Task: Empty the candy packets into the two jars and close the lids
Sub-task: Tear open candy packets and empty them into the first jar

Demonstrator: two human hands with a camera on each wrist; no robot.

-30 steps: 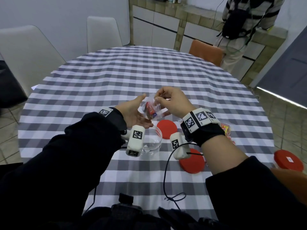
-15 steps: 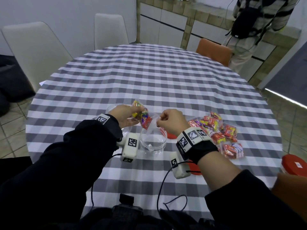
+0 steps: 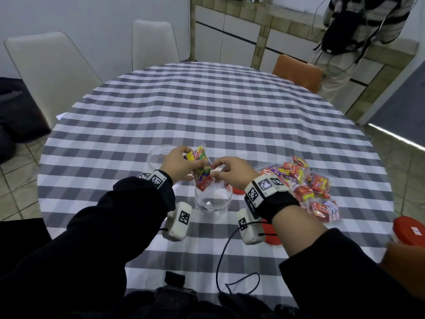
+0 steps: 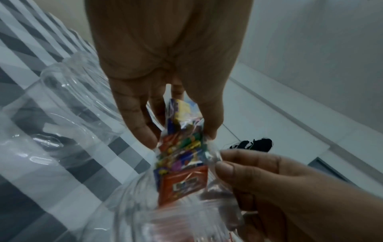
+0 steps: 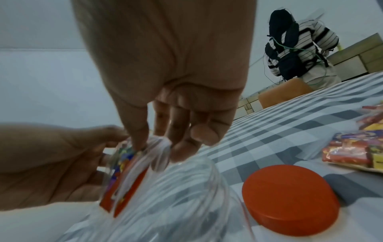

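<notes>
Both hands pinched the clear, crinkly plastic packet of coloured candies [image 3: 202, 172] w/ fingers, left hand [image 3: 179, 162] mid-body, right hand [image 3: 231, 171] at mouth edge, over the clear plastic jar [image 3: 213, 200]; looked light, floppy, prob. slippery.

Black long sleeves on both arms, the right sleeve [image 3: 345, 272] pushed back off the forearm. White wristbands [image 3: 264, 188] with black square markers, a white camera block [image 3: 180, 221] under each wrist, a thin black cable [image 3: 224, 256] looping toward the near edge.
</notes>
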